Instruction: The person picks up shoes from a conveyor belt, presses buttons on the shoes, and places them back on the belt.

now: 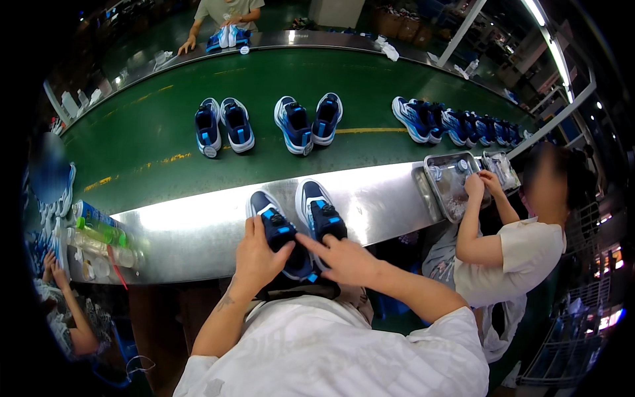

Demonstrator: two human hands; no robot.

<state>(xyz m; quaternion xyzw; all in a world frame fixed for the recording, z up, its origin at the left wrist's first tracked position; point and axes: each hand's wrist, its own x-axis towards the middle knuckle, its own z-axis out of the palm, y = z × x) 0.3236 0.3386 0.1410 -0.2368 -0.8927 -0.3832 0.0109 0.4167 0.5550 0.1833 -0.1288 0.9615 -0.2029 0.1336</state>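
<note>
Two navy and blue sneakers with white soles lie at the near edge of the steel counter, toes pointing away. My left hand (256,258) is wrapped round the left sneaker (266,206), thumb at its collar and fingers along its outer side. My right hand (347,259) reaches over the heel end of the right sneaker (312,197). Its index finger is stretched toward the left sneaker's collar; whether the tip touches is hard to tell. The other fingers lie by the right sneaker's opening, partly hidden. A bright blue pull tab (309,278) shows at the left sneaker's heel.
Beyond the steel counter (192,228), a green belt (159,132) carries sneaker pairs (225,126) and a row of sneakers (456,126). Bottles (99,231) stand at left. On the right, a co-worker's hands (481,182) are over a metal tray (433,169); another person (228,10) works opposite.
</note>
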